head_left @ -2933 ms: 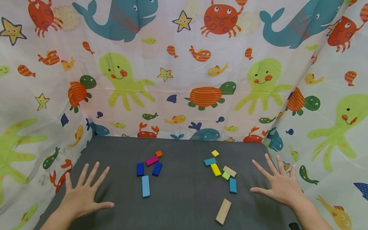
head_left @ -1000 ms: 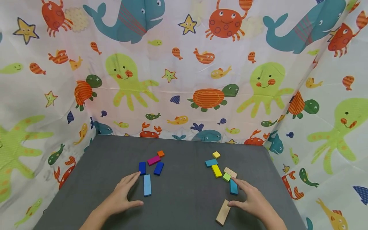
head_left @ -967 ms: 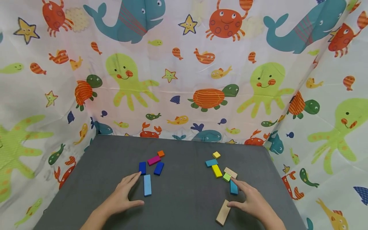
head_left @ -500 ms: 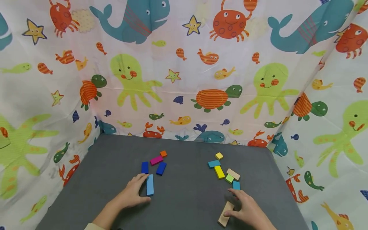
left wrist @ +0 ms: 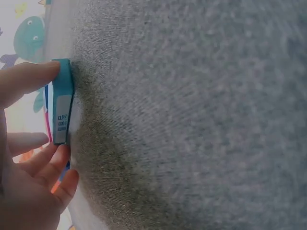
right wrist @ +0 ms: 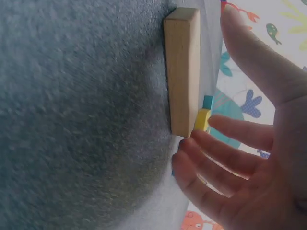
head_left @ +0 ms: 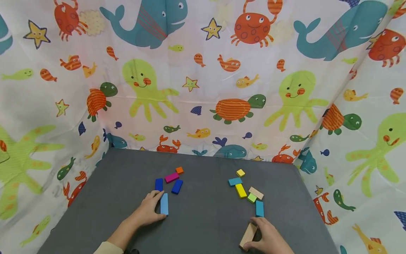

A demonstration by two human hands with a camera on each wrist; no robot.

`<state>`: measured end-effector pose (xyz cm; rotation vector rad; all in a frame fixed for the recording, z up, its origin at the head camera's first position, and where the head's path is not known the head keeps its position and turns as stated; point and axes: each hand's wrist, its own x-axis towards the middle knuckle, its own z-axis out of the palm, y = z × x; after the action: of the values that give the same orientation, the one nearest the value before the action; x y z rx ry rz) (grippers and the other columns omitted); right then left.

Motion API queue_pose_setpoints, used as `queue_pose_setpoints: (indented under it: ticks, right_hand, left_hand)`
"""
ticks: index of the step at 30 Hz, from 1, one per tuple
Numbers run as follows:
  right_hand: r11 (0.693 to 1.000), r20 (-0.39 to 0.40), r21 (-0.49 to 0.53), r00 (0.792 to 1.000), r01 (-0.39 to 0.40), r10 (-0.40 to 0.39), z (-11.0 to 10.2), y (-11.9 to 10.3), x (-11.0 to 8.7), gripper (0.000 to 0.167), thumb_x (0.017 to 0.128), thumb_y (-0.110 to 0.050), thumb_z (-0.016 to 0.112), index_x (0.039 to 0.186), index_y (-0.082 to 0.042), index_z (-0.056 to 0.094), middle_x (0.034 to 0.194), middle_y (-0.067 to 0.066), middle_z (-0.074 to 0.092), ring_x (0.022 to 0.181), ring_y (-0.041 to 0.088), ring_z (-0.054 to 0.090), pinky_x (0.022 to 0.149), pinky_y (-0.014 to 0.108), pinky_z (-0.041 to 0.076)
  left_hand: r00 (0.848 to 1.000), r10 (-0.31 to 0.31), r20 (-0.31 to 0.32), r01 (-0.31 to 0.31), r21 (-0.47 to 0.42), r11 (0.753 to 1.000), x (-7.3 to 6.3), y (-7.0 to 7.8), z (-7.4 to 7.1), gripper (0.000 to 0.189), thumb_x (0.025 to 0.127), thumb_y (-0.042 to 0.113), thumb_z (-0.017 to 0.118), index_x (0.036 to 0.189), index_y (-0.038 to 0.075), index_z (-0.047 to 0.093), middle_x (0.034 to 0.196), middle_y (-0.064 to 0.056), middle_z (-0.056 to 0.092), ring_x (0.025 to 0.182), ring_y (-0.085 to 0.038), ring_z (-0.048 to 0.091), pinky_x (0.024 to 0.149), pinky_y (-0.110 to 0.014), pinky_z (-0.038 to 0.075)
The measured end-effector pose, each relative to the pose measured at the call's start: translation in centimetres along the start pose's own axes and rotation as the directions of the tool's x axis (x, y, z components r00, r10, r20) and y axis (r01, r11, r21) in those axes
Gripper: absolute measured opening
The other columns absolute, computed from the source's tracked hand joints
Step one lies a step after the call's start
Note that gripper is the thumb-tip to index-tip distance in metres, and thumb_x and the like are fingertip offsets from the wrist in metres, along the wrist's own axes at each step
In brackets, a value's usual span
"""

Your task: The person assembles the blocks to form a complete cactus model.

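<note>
Both hands are closing in from flat, spread rests at the mat's outer edges onto one block each, so pickup is judged to be starting. Left hand (head_left: 146,212) is pinching the light blue block (head_left: 164,204), thumb at its near end and fingers on its left side; in the left wrist view the block is sitting on its edge on the grey mat (head_left: 203,218). Right hand (head_left: 268,240) is cupping the wood block (head_left: 248,236), fingers at its far end, thumb not yet touching in the right wrist view; the grasp is incomplete. Teal block (head_left: 259,208) is lying just at 12 o'clock of that hand. Remaining blocks are lying in two clusters at 12 o'clock
</note>
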<state>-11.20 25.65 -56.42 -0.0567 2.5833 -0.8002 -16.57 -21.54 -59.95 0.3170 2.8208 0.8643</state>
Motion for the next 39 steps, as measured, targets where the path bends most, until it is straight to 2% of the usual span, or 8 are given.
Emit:
queue_pose_setpoints:
  ticks: [6, 12, 18, 21, 30, 34, 39]
  right_hand:
    - [0.999, 0.040, -0.012, 0.999, -0.035, 0.035, 0.8, 0.4, 0.2, 0.093, 0.071, -0.049, 0.097, 0.138, 0.005, 0.061, 0.129, 0.022, 0.062, 0.117, 0.041, 0.061, 0.102, 0.062, 0.051]
    - [0.999, 0.049, -0.020, 0.998, -0.028, 0.029, 1.0, 0.3, 0.3, 0.100, 0.069, -0.049, 0.099, 0.141, 0.008, 0.058, 0.132, 0.025, 0.059, 0.122, 0.046, 0.057, 0.103, 0.063, 0.049]
    - [0.998, 0.056, -0.041, 0.997, -0.054, 0.056, 1.0, 0.0, 0.3, 0.105, 0.068, -0.051, 0.099, 0.143, 0.009, 0.056, 0.134, 0.026, 0.058, 0.123, 0.046, 0.056, 0.103, 0.063, 0.049]
    - [0.998, 0.051, -0.053, 0.998, -0.045, 0.047, 0.9, -0.1, 0.2, 0.107, 0.068, -0.051, 0.099, 0.143, 0.011, 0.055, 0.135, 0.027, 0.056, 0.123, 0.047, 0.055, 0.103, 0.064, 0.048]
    - [0.997, 0.045, -0.061, 0.998, -0.038, 0.041, 0.9, -0.5, 0.2, 0.108, 0.066, -0.049, 0.100, 0.144, 0.010, 0.056, 0.136, 0.024, 0.056, 0.125, 0.045, 0.054, 0.104, 0.063, 0.048]
    - [0.999, 0.060, -0.046, 0.998, -0.022, 0.024, 1.0, -0.5, 0.2, 0.110, 0.067, -0.047, 0.100, 0.147, 0.012, 0.053, 0.138, 0.025, 0.055, 0.125, 0.045, 0.053, 0.104, 0.063, 0.047]
    - [0.999, 0.066, -0.033, 0.998, -0.001, 0.003, 1.4, 0.0, 0.0, 0.109, 0.068, -0.041, 0.101, 0.148, 0.014, 0.051, 0.138, 0.027, 0.054, 0.125, 0.048, 0.052, 0.102, 0.062, 0.048]
  left_hand:
    - [0.999, -0.013, 0.039, 0.014, -0.023, 1.000, 0.1, -0.3, 0.0, 0.104, 0.070, 0.033, 0.100, 0.153, -0.004, 0.050, 0.146, -0.020, 0.049, 0.135, -0.041, 0.048, 0.109, -0.065, 0.043]
    - [0.998, -0.030, 0.047, 0.032, -0.033, 0.999, 0.0, 0.3, -0.2, 0.099, 0.066, 0.038, 0.101, 0.147, 0.003, 0.056, 0.141, -0.016, 0.052, 0.128, -0.036, 0.051, 0.105, -0.060, 0.047]
    - [1.000, 0.024, 0.020, -0.023, -0.069, 0.997, -0.7, 2.2, 0.0, 0.098, 0.067, 0.040, 0.100, 0.145, 0.000, 0.056, 0.139, -0.016, 0.052, 0.127, -0.035, 0.051, 0.105, -0.059, 0.047]
    - [0.998, 0.059, 0.030, -0.056, -0.081, 0.995, -0.7, 3.3, 0.3, 0.098, 0.069, 0.039, 0.099, 0.147, 0.000, 0.055, 0.138, -0.014, 0.051, 0.127, -0.033, 0.050, 0.105, -0.058, 0.047]
    - [0.982, 0.128, 0.139, -0.104, -0.164, 0.981, -0.4, 6.8, 1.9, 0.097, 0.075, 0.042, 0.095, 0.151, 0.001, 0.050, 0.140, -0.012, 0.048, 0.126, -0.032, 0.049, 0.102, -0.059, 0.048]
    - [0.969, 0.156, 0.191, -0.121, -0.183, 0.976, -0.5, 8.1, 2.9, 0.096, 0.077, 0.044, 0.093, 0.153, 0.003, 0.049, 0.139, -0.008, 0.047, 0.125, -0.029, 0.048, 0.101, -0.055, 0.048]
    - [0.954, 0.203, 0.220, -0.159, -0.201, 0.967, -0.7, 9.1, 4.2, 0.095, 0.077, 0.045, 0.092, 0.153, 0.004, 0.050, 0.137, -0.004, 0.046, 0.122, -0.025, 0.046, 0.098, -0.048, 0.049]
